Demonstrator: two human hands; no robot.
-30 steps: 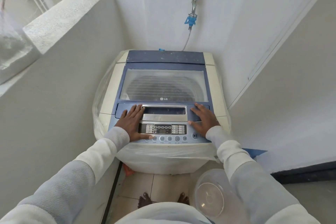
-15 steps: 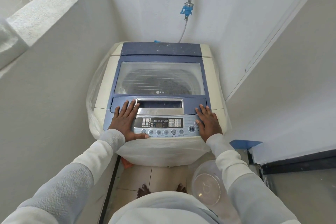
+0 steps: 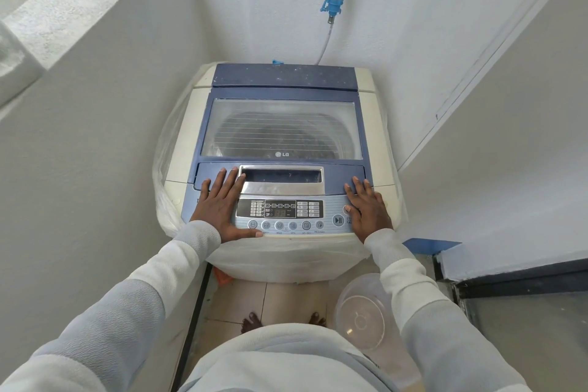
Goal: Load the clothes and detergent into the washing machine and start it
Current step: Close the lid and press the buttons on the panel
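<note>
Fingers flat — both hands on washing machine, lid closed

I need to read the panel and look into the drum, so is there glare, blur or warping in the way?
Head view: sharp, evenly daylit; control panel icons show but small print is too fine; hazy reflection on the lid window veils the drum; wide-angle lens bows the walls; both hands unblurred.
</note>
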